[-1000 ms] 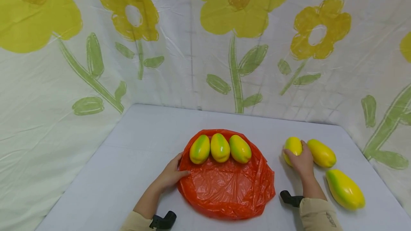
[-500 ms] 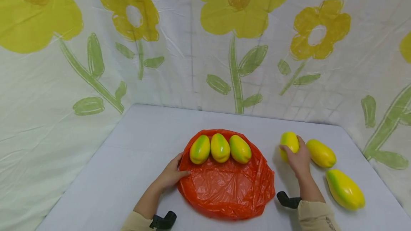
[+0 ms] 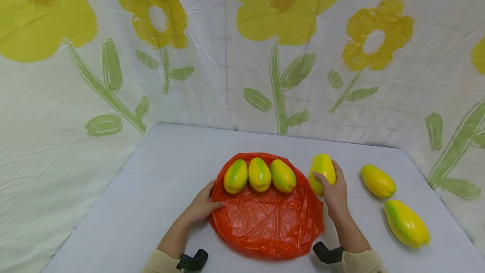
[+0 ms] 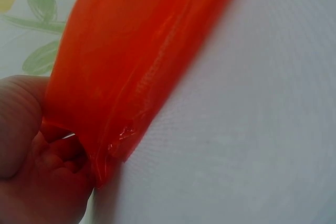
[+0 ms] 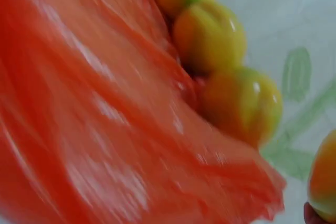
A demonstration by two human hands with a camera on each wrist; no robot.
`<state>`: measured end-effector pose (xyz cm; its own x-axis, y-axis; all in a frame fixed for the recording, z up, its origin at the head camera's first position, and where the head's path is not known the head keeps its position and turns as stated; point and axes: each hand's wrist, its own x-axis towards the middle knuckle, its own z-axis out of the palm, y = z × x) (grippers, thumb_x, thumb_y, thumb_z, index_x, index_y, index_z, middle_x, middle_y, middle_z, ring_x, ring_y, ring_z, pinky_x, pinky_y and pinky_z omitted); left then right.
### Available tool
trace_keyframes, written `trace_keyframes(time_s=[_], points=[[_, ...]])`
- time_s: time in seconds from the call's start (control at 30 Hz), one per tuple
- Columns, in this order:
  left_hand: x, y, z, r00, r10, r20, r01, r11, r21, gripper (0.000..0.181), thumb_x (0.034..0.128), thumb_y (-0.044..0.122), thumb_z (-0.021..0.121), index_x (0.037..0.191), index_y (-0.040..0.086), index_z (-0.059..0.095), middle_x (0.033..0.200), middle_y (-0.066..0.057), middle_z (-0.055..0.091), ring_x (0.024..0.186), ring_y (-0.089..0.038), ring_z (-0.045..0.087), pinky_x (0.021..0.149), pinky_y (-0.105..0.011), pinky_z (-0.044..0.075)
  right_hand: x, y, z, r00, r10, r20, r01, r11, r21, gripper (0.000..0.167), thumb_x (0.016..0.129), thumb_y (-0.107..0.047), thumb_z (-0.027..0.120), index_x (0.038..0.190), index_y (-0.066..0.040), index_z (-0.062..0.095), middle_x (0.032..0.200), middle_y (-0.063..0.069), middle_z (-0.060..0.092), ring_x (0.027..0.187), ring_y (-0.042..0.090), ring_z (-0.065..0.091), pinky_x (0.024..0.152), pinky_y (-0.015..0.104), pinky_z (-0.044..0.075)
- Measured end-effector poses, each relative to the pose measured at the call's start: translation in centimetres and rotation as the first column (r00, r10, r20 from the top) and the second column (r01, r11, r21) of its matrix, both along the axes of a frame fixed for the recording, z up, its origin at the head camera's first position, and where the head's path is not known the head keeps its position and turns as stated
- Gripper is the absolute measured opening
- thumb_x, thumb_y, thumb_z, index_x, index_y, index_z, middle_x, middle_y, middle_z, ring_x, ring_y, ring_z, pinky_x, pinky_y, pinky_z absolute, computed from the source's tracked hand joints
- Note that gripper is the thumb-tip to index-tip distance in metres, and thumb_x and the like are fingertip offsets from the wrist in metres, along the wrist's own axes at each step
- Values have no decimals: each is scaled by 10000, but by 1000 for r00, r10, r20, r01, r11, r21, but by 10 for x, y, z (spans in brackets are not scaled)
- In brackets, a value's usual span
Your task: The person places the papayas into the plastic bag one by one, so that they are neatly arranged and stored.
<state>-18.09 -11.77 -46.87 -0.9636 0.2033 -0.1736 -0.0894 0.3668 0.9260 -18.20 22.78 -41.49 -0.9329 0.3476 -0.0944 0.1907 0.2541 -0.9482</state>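
Observation:
A red plastic bag lies spread in a round shape on the table, with its rim raised. Three yellow-green papayas sit in a row along its far side. My left hand grips the bag's left edge, thumb over the rim; in the left wrist view, fingers curl behind the red film. Another papaya is in my right hand, held between thumb and fingers at the bag's right rim. The right wrist view catches only part of this held papaya at its right edge.
Two more papayas lie on the right side of the white table, one farther back and a larger papaya nearer. A white cloth with painted yellow flowers hangs behind the table.
My right hand has lifted a papaya from beside the others on the right and carried it left to the bag's edge. My left hand and the bag have stayed in place.

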Motion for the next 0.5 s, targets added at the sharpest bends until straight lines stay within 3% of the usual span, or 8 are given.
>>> trace_keyframes(time_s=[0.17,0.5], points=[[0,0,-1,1000,-5,-5,5,1000,10,699,838,76,632,1450,91,294,1474,-150,354,1334,-365,354,961,-469,470,9,-19,1,998,57,-10,-58,996,-75,727,935,-327,524,1506,-251,81,1444,115,290,1209,247,359,1034,396,382],[0,0,-2,1000,-3,-10,3,1000,0,696,842,78,629,1450,86,292,1473,-151,354,1333,-365,353,972,-478,460,22,-56,-1,988,154,-19,-154,987,-46,777,871,-320,628,1487,-260,158,1398,91,351,1170,265,406,1001,433,430]])
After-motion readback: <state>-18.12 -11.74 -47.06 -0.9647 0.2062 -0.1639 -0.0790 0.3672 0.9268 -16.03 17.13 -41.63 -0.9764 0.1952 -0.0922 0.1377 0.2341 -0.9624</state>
